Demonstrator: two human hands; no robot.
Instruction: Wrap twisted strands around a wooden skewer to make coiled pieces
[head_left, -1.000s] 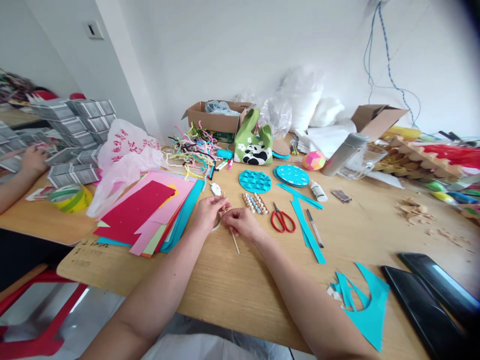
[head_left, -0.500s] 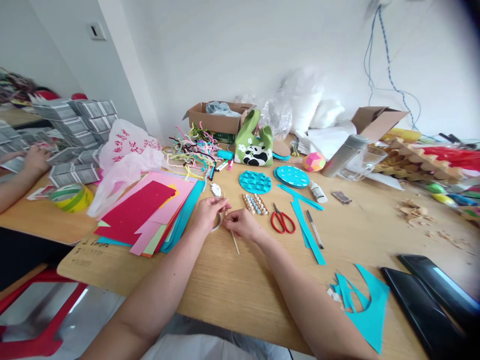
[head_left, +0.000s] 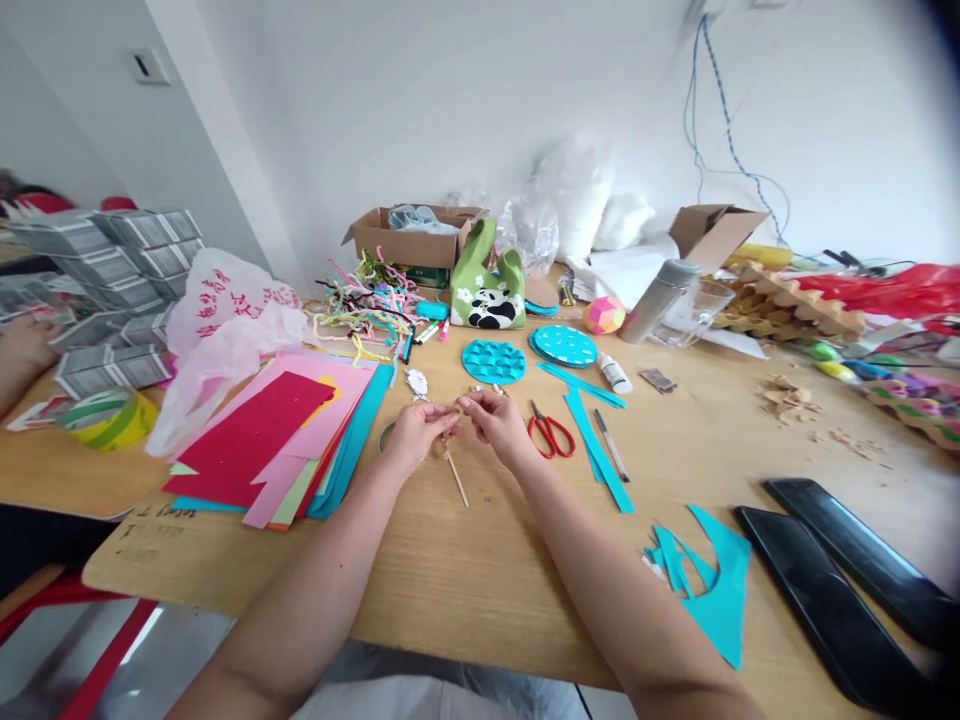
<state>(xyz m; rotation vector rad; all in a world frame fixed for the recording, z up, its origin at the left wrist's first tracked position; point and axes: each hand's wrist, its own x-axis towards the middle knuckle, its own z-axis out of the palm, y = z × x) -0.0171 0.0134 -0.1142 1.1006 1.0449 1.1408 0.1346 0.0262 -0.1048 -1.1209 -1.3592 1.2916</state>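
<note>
My left hand (head_left: 421,432) is closed, its thumb and fingers pinched together. A thin wooden stick (head_left: 457,480) slants down toward me from under those fingers, seemingly held by them. My right hand (head_left: 496,420) is closed in a pinch close to the left fingertips; what it grips is too small to make out. Rows of small beads are mostly hidden behind the right hand. A white oval piece (head_left: 417,383) lies just beyond the left hand. To the right are red-handled scissors (head_left: 551,432); farther off lies a blue disc with raised bumps (head_left: 493,361).
Stacked coloured paper (head_left: 270,440) and a plastic bag (head_left: 225,330) lie left. Blue strips (head_left: 604,455), a pen (head_left: 613,447), blue offcuts (head_left: 720,580) and black phones (head_left: 817,600) lie right. Behind stand a panda bag (head_left: 489,290) and grey flask (head_left: 660,300). Another person's hand (head_left: 30,345) shows far left.
My right hand has risen from beside the stick to the left fingertips, covering more of the beads. The view has turned slightly right.
</note>
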